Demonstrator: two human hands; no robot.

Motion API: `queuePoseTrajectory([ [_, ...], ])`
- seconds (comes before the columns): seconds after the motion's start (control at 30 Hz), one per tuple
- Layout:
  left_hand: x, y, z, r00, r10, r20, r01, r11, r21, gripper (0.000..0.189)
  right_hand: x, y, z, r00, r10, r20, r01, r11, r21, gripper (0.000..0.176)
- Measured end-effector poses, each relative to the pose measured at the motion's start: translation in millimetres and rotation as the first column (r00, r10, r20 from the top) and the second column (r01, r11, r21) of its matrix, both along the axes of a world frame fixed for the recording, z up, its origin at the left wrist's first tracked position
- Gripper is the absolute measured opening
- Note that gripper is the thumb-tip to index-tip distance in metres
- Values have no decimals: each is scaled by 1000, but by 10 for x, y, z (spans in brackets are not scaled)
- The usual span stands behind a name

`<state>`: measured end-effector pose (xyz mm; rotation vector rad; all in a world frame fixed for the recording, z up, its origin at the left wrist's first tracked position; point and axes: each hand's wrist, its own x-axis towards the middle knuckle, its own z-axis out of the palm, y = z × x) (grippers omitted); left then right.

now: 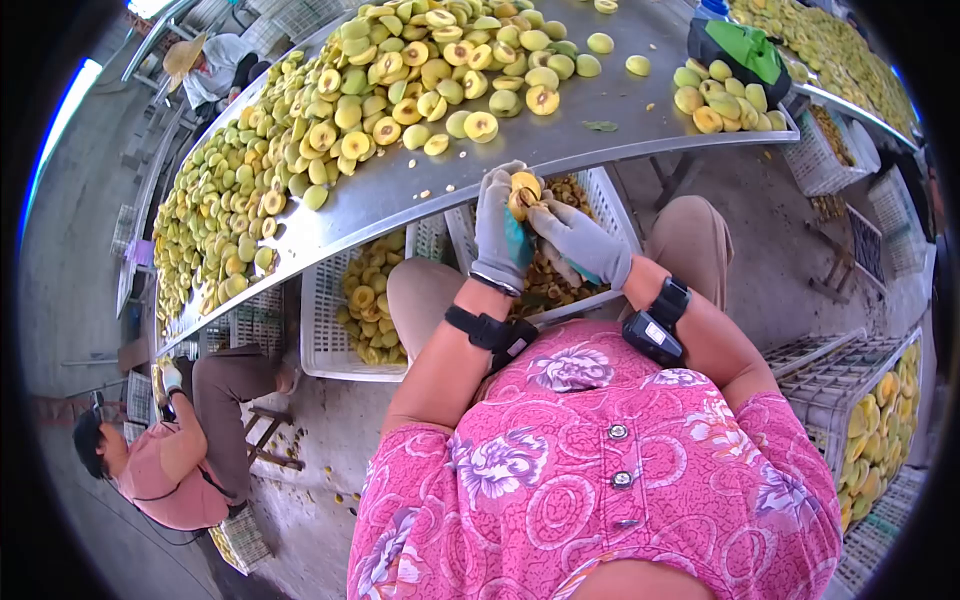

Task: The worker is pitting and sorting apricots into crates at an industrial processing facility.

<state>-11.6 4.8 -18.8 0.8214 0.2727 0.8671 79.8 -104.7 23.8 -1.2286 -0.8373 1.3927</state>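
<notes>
My left hand [502, 228], in a grey glove with a teal palm, is closed around a cut yellow stone fruit [525, 187] whose brown, pit-side hollow faces up. The gloved fingers of my right hand [583, 243] are pinched together at the fruit's near edge. Whether a pit or a small tool is between them I cannot make out. Both hands are just off the table's front edge, above a white crate [622, 212] holding brownish pits or scraps. A large pile of halved green-yellow fruit [400, 75] covers much of the metal table [590, 135].
More fruit fills a white crate [375, 300] beside my knee. At the table's right corner lie a small fruit heap [728, 100] and a green-and-black bag [745, 50]. Fruit-filled crates [880, 430] stand at right. A co-worker [170, 460] sits at left; another person [215, 68] is farther back.
</notes>
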Motion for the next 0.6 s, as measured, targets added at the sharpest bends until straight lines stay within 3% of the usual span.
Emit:
queuePoseTrajectory([
  [0.1,-13,-81,68,999,54,1,-54,998,-28,31,2,-22,45,995,49,88,-47,999,-24,34],
  [0.17,-4,-60,110,999,42,-12,-43,990,-132,29,-18,-17,47,983,1,186,9,999,-54,33],
  [0.2,-22,-22,136,998,-6,-59,-8,973,-232,30,3,-22,40,973,55,223,-41,997,-68,33],
  [0.23,-23,-13,149,999,-23,25,29,967,-252,38,12,-17,43,959,111,259,-92,992,-83,34],
  [0.33,-97,-28,165,998,-65,-23,55,956,-288,47,-29,-32,46,964,132,229,-115,990,-86,36],
  [0.4,-97,-47,177,976,66,-207,-94,988,-125,52,-24,17,-199,973,148,179,-141,989,-52,37],
  [0.53,-143,-55,237,978,-10,-209,-25,986,-165,56,25,-13,-128,961,262,86,-254,963,-94,35],
  [0.6,-164,-46,215,962,-20,-272,6,999,-52,58,11,-51,-57,954,296,-52,-301,944,-135,34],
])
